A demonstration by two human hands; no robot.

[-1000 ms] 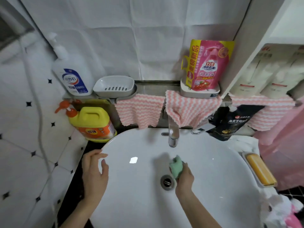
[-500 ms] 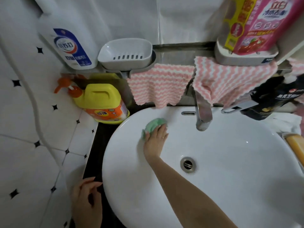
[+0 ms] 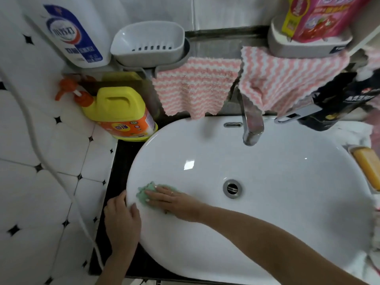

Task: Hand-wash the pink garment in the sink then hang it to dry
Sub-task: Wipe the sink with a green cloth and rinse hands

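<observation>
My right hand (image 3: 174, 202) reaches across the white sink (image 3: 267, 223) and presses a small green cloth (image 3: 144, 194) flat against the basin's left inner wall, fingers straight. My left hand (image 3: 121, 221) rests on the sink's left rim, thumb on the white edge, holding nothing. The basin looks dry, with an open drain (image 3: 232, 188) and a chrome faucet (image 3: 251, 128) that is not running. A strip of pink fabric (image 3: 375, 132) shows at the far right edge; I cannot tell whether it is the garment.
Two pink-and-white striped cloths (image 3: 193, 87) hang from the shelf behind the faucet. A yellow detergent jug (image 3: 119, 112) stands at the back left, an orange soap bar (image 3: 368, 165) at the right. On the shelf are a white bottle (image 3: 72, 36), a grey dish (image 3: 148, 44) and a pink pouch (image 3: 320, 17).
My right hand has swept the green cloth from near the drain to the basin's back left, then down its left wall. My left hand came onto the rim.
</observation>
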